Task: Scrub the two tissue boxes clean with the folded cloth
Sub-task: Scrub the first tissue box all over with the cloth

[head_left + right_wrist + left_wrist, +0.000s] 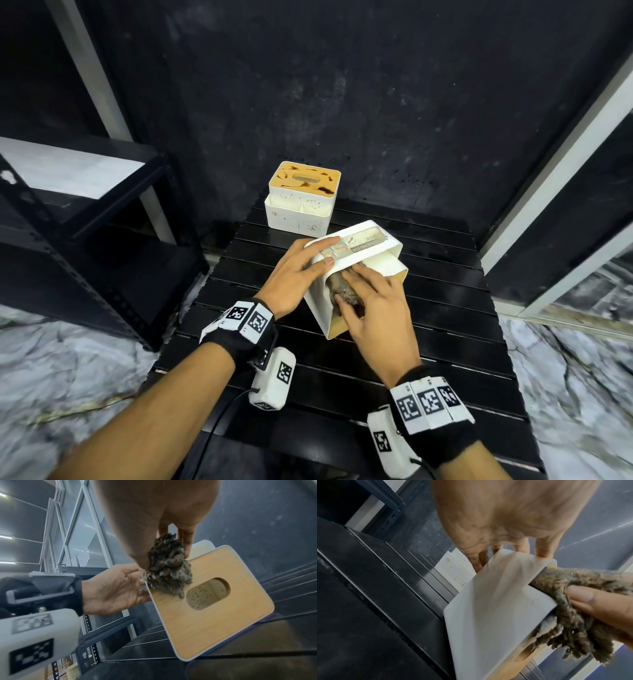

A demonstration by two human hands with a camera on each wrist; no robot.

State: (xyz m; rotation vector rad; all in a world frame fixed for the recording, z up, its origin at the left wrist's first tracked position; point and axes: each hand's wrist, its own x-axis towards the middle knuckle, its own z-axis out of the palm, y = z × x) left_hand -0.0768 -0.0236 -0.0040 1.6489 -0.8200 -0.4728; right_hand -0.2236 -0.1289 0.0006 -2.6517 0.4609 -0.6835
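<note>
The near tissue box [320, 301], white with a wooden lid [205, 622], lies tipped on its side on the black slatted table [428, 342]. My left hand [329, 251] clasps its upper corner, fingers on the labelled face and thumb on the side. My right hand [349, 284] holds the shaggy, dirty cloth [334, 282] bunched against the lid's edge, near the oval slot [207, 593]. The same cloth [573, 585] shows at the box's rim [488, 608] in the left wrist view. The far tissue box [301, 205] stands upright behind, its lid smeared with brown stains.
A black metal shelf rack [85, 212] stands close on the left. A dark wall [342, 85] rises just behind the table. A metal-framed glass panel [565, 205] stands at the right. Marble floor [68, 370] surrounds the small table.
</note>
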